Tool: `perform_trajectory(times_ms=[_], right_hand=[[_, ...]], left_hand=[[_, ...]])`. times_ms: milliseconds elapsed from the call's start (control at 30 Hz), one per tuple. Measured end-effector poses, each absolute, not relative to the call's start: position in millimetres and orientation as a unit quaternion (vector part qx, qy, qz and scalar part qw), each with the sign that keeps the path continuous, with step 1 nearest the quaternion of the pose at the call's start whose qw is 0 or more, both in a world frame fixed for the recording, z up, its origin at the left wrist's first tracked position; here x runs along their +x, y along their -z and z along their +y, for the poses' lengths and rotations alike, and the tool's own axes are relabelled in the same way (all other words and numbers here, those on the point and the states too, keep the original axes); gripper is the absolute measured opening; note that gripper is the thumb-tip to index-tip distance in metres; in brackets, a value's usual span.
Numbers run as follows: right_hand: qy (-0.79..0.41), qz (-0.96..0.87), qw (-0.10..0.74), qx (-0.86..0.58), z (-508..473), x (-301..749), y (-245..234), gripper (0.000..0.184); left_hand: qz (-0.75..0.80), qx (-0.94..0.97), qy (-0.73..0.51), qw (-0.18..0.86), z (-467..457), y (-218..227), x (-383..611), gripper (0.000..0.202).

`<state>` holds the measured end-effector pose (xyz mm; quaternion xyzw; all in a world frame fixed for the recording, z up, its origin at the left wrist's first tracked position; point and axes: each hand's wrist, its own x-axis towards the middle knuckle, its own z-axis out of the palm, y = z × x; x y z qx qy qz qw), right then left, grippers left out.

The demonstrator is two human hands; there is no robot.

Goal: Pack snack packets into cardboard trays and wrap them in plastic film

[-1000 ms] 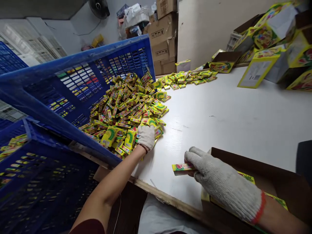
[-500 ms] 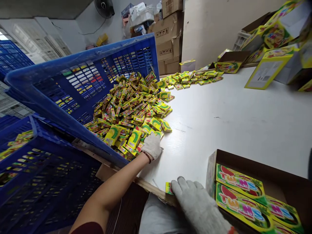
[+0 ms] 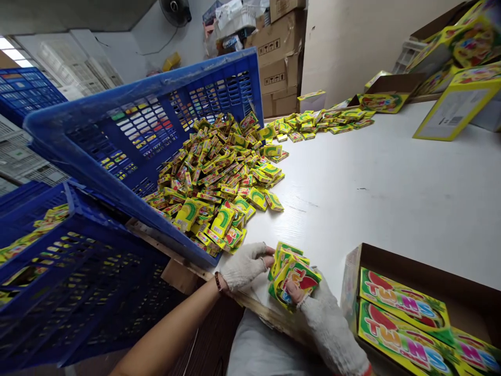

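Left hand (image 3: 242,267) had left the heap (image 3: 219,169) and met the right hand (image 3: 326,321) at the table's (image 3: 332,193) near edge.
Right fingers were closed, thumb in front, on several small packs (image 3: 295,277) lettered "TW"; left fingers, half-curled, met their edge, grip unclear. Alongside, an open carton (image 3: 351,279) held flat boxes (image 3: 405,297) printed "TWINS". Farther, a tipped blue crate (image 3: 152,83) backed the heap.

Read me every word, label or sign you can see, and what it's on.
"TWINS": packs in the open box.
"TW": front held pack; the rest is covered or blurred.
Handling symbols, no words: stacked cartons.
Too small or blurred: loose packs, white label at far right.
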<state>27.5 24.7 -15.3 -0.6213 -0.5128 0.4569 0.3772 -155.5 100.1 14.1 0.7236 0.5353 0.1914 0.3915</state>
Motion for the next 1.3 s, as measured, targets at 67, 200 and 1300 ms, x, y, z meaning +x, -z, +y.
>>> perform_trajectory(times_ms=[67, 200, 1300], right_hand=[[-0.434, -0.556, 0.316, -0.634, 23, 25, 10, 0.044], [-0.310, -0.688, 0.160, -0.636, 22, 19, -1, 0.053], [-0.200, -0.722, 0.355, -0.560, 5, 24, 62, 0.103]], left_hand=[[0.608, 0.721, -0.188, 0.273, 107, -28, -164, 0.020], [0.748, 0.658, -0.082, 0.032, 139, -56, -180, 0.049], [0.490, 0.787, -0.133, 0.351, 141, -33, -145, 0.017]])
